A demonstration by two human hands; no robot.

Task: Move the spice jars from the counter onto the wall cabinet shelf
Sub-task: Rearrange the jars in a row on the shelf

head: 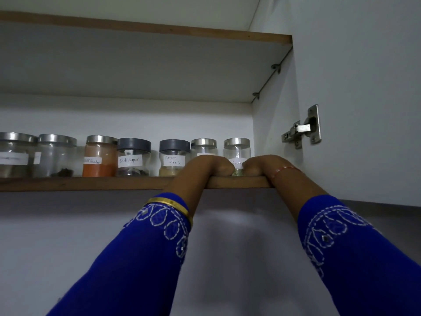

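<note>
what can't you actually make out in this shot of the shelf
- Head view: fingers of left hand and right hand fold over the shelf edge; the grip is unclear.
- Rightmost jar: hands cover its label and base.
- Steel-lidded jar beside it: left hand hides its lower half.
- Leftmost jar: cut off by the frame edge, label blurred.

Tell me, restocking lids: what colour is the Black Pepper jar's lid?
Dark grey lid, head view.

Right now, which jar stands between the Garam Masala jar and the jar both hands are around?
One steel-lidded jar stands between the Garam Masala jar and the rightmost jar; the left hand hides its lower part, in the head view.
</note>
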